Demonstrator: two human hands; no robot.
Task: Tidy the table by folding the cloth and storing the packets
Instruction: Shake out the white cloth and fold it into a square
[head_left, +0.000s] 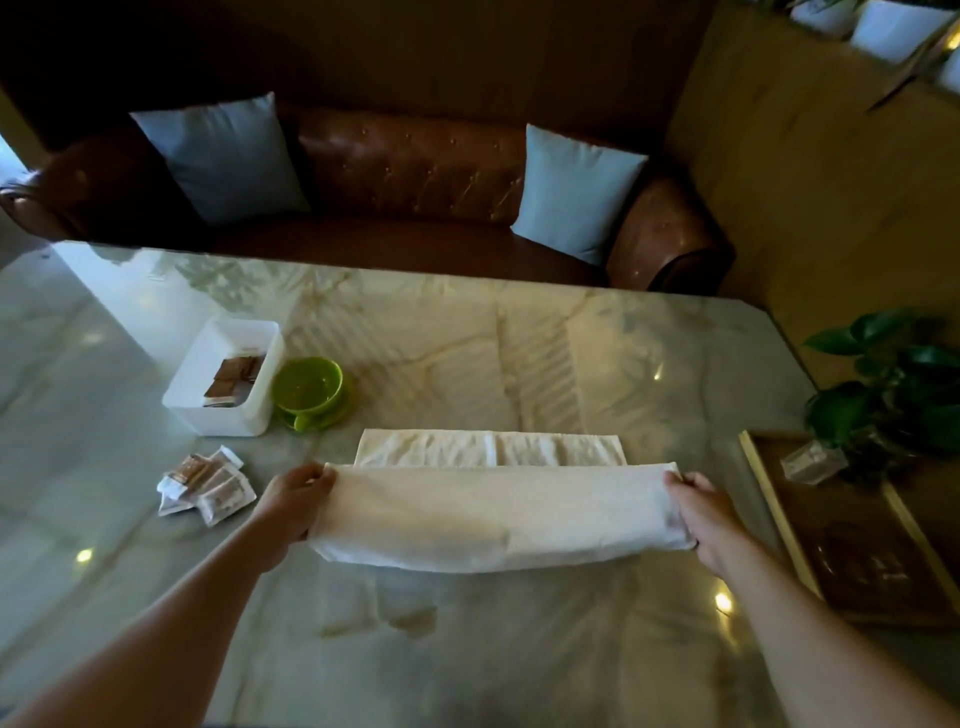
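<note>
Head view is showing a person working at a glossy marble table (467, 649). The left hand (293, 506) is pinching one end of a cream cloth (493, 514), and the right hand (701, 514) is pinching the other end, fingers closed on the fabric. The near part of the cloth is hanging raised between the hands while the far part is lying flat on the table. Loose packets (208, 486) are lying in a small pile left of the cloth. Beyond them a white box (218, 415) is holding more packets, with a green bowl (309, 389) sitting just beside it.
</note>
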